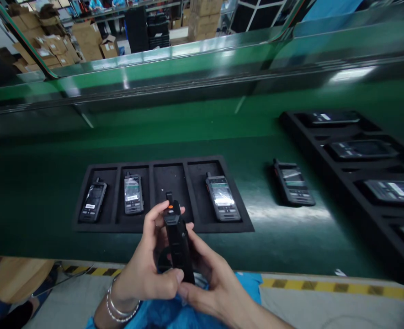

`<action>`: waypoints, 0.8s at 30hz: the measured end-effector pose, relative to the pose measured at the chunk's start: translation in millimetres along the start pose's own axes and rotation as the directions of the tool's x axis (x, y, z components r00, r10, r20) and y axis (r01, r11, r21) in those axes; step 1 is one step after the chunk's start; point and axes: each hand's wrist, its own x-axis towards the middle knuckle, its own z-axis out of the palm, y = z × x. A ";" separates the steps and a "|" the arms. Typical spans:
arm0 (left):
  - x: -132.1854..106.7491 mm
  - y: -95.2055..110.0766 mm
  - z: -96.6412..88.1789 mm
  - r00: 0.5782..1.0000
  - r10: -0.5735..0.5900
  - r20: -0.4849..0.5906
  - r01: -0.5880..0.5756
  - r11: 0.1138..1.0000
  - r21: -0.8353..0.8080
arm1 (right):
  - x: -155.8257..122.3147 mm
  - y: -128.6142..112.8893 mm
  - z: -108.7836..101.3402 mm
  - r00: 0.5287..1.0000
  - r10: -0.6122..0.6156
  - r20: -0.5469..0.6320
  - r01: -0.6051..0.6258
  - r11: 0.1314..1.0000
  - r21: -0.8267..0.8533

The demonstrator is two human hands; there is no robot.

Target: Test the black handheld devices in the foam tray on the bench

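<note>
Here, a black handheld radio [178,242] stands tilted slightly between both hands, the left hand [143,256] curled around its upper body, the right hand [215,283] pinching its lower end, over the counter [34,196] edge, just below the empty slot of a black foam tray [109,226].

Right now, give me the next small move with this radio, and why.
Probably lower the radio into the empty slot of the black foam tray. Your left hand and right hand hold it right by that slot, and the tray's other three slots already hold radios.
</note>
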 end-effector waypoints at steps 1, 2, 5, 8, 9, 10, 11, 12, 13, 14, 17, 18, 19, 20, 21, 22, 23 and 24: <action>0.3 -0.4 -0.1 1.000 -0.002 -0.005 0.002 1.000 0.007 | 1.2 -0.6 0.7 1.000 -0.012 -0.015 0.011 1.000 -0.015; 0.3 -0.9 -0.1 1.000 -0.001 -0.010 0.001 1.000 0.014 | 2.6 -1.7 1.4 0.999 -0.019 -0.026 0.019 0.999 -0.034; -0.9 -2.8 -0.2 1.000 0.015 -0.015 -0.015 0.999 0.029 | 6.1 -6.4 2.1 0.999 -0.012 -0.047 0.009 0.998 -0.058; -3.0 -4.6 -0.3 0.999 0.037 0.005 -0.037 0.999 0.023 | 7.3 -8.4 0.8 0.996 -0.005 -0.084 0.002 0.999 -0.044; -3.6 -5.1 -0.4 0.999 0.038 0.009 -0.038 0.999 0.017 | 7.2 -7.6 0.2 0.996 -0.005 -0.093 0.002 0.999 -0.034; -4.1 -5.5 -0.5 0.999 0.035 0.011 -0.035 0.999 0.013 | 7.0 -6.2 -0.4 0.995 -0.010 -0.102 0.007 1.000 -0.026; -4.5 -5.8 -0.6 0.999 0.032 0.013 -0.032 0.999 0.014 | 6.6 -4.1 -1.0 0.994 -0.016 -0.110 0.014 1.000 -0.018; -4.7 -6.2 -0.7 0.999 0.030 0.014 -0.030 0.999 0.017 | 6.0 -1.5 -1.4 0.992 -0.028 -0.120 0.027 1.000 -0.009; -4.9 -6.4 -0.8 0.999 0.029 0.018 -0.029 0.999 0.019 | 5.4 1.3 -1.7 0.991 -0.039 -0.127 0.039 0.999 -0.002; -4.9 -6.6 -0.8 0.999 0.030 0.025 -0.030 0.999 0.020 | 4.8 4.0 -1.8 0.989 -0.053 -0.139 0.054 0.999 0.001; -3.9 -6.5 -0.6 0.999 0.017 0.041 -0.017 1.000 0.012 | 3.3 8.5 -0.9 0.981 -0.104 -0.165 0.105 0.994 -0.006; -3.2 -6.1 -0.3 0.999 0.019 0.045 -0.020 1.000 0.011 | 3.4 8.1 -0.3 0.977 -0.131 -0.169 0.129 0.991 -0.020; -2.3 -5.5 0.1 0.999 0.025 0.046 -0.025 1.000 0.013 | 4.0 6.5 0.4 0.974 -0.154 -0.167 0.150 0.988 -0.039; -1.2 -4.8 0.5 0.999 0.032 0.043 -0.033 0.999 0.012 | 4.8 3.9 1.0 0.973 -0.170 -0.155 0.163 0.985 -0.061; -0.1 -3.8 1.0 0.999 0.039 0.035 -0.039 0.999 0.009 | 6.0 0.7 1.4 0.977 -0.170 -0.127 0.161 0.984 -0.079; 1.0 -2.8 1.5 0.999 0.041 0.022 -0.041 0.999 0.003 | 7.2 -2.8 1.3 0.983 -0.156 -0.091 0.148 0.985 -0.087; 1.9 -1.8 1.8 0.999 0.034 0.006 -0.034 0.999 -0.006 | 8.2 -6.1 0.9 0.990 -0.131 -0.056 0.125 0.988 -0.089; 2.6 -1.0 2.0 1.000 0.025 -0.007 -0.025 1.000 -0.019 | 9.0 -9.0 0.1 0.995 -0.095 -0.019 0.093 0.993 -0.074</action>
